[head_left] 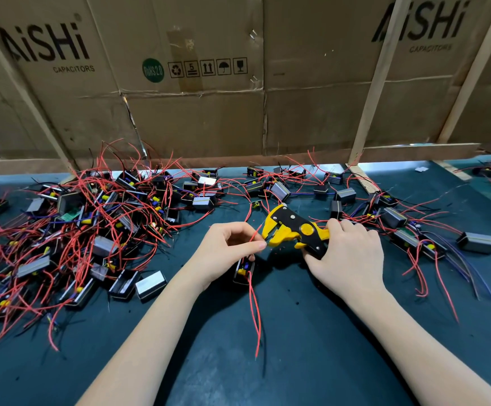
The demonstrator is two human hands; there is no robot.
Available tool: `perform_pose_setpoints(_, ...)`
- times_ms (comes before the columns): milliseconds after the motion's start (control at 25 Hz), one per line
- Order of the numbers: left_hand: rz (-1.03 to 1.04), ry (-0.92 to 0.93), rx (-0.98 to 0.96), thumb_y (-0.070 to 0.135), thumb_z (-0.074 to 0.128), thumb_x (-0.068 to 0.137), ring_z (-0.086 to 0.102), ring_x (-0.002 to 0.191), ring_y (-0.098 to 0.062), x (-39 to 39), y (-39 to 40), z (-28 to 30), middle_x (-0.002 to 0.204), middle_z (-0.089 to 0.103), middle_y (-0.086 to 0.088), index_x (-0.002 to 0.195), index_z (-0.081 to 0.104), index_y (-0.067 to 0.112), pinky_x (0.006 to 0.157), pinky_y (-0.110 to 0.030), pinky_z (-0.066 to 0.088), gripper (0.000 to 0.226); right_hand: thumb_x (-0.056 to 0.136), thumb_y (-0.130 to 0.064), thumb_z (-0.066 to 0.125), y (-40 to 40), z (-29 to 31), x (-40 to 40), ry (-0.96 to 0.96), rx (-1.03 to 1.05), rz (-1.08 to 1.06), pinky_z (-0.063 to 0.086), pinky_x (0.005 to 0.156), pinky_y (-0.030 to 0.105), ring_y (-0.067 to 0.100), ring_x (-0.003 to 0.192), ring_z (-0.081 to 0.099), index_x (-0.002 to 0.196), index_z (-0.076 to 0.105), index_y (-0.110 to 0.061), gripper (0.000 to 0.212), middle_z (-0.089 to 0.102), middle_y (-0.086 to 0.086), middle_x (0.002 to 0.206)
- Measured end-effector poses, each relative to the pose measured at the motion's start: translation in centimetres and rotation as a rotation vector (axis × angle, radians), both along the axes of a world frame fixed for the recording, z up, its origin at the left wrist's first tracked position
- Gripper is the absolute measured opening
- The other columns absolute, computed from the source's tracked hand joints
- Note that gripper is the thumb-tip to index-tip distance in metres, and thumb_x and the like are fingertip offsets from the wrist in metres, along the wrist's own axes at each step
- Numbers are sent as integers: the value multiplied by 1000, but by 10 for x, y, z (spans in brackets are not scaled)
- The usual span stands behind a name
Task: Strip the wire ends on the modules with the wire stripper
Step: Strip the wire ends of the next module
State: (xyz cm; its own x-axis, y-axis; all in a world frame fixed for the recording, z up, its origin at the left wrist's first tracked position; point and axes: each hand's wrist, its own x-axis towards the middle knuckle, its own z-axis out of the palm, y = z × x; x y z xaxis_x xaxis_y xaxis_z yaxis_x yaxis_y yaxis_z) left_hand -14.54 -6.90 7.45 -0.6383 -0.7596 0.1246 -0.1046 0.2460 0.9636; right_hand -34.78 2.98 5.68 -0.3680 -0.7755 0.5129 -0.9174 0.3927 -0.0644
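My right hand (347,256) grips the handles of a yellow and black wire stripper (292,230), whose jaws point left. My left hand (226,253) holds a small black module (243,269) against its palm and pinches one of the module's red wires (256,234) between thumb and fingers, with the wire end at the stripper's jaws. Two more red wires (255,306) hang from the module toward me over the dark green mat (311,332).
A big tangled heap of modules with red wires (86,230) covers the left of the mat. More modules (408,230) lie scattered behind and to the right of my hands. A cardboard wall (209,98) with wooden slats closes the back.
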Motion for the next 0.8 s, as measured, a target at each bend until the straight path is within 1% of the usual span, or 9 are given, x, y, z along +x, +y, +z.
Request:
perform_pose_setpoints(200, 13, -39, -27, 11, 74, 85, 60, 62, -12, 0, -1, -1, 69, 67, 3, 77, 70, 15, 68, -21, 48, 10, 64, -51, 76, 0, -1, -1, -2, 11, 1, 36, 75, 40, 33, 86, 59, 91, 61, -9, 53, 65, 9, 87)
perform_pose_setpoints(440, 13, -58, -35, 14, 74, 86, 60, 64, -14, 1, -1, -1, 71, 67, 0, 80, 71, 13, 72, -26, 50, 7, 67, -56, 72, -1, -2, -2, -11, 39, -6, 35, 78, 39, 31, 92, 58, 97, 61, -12, 55, 65, 6, 94)
perform_pose_setpoints(560, 20, -62, -42, 13, 74, 86, 60, 64, -14, 1, -2, -1, 71, 67, 0, 81, 71, 10, 72, -25, 50, 7, 68, -57, 71, 0, -1, -2, -19, 43, -9, 35, 79, 39, 31, 93, 58, 98, 60, -12, 55, 65, 5, 95)
perform_pose_setpoints(800, 37, -59, -42, 11, 74, 86, 63, 63, -14, 1, -2, -3, 71, 68, -1, 80, 70, 11, 71, -22, 51, 6, 64, -53, 76, 0, 0, -1, -19, 25, -7, 36, 77, 40, 33, 88, 58, 93, 61, -9, 55, 65, 8, 90)
